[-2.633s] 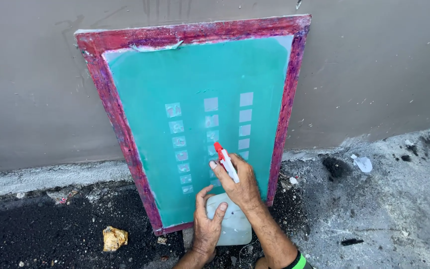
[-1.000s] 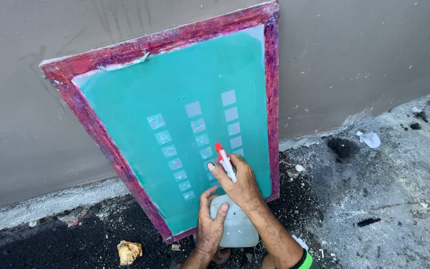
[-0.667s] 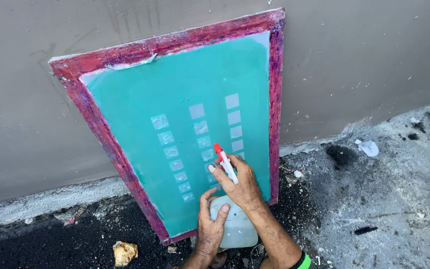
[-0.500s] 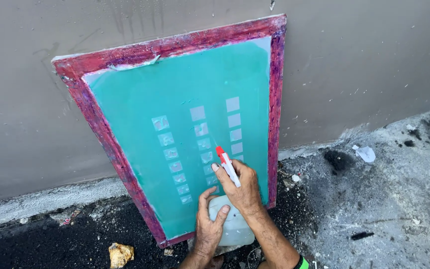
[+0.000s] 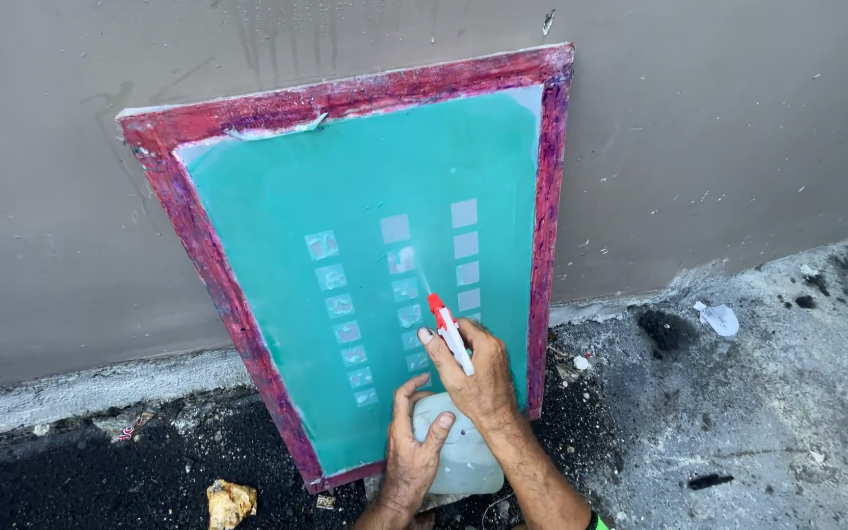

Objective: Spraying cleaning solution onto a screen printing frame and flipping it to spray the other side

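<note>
From your head camera, your right hand (image 5: 483, 378) wraps its grip around the red-and-white trigger head (image 5: 449, 329) of a spray bottle (image 5: 463, 456), while your left hand (image 5: 412, 463) cups the translucent bottle body low on the green screen-printing frame (image 5: 247, 324), which leans against the wall (image 5: 738, 128).

Right hand (image 5: 483, 378) wraps the red-and-white trigger head of a spray bottle (image 5: 458, 456), nozzle aimed at the teal mesh of a screen-printing frame (image 5: 247, 324). Left hand (image 5: 414, 461) steadies the translucent bottle body from below. The red-stained frame leans tilted against a grey wall (image 5: 738, 128), standing on dark, gritty ground (image 5: 777, 412). A yellowish crumpled scrap (image 5: 229, 503) lies lower left.
</note>
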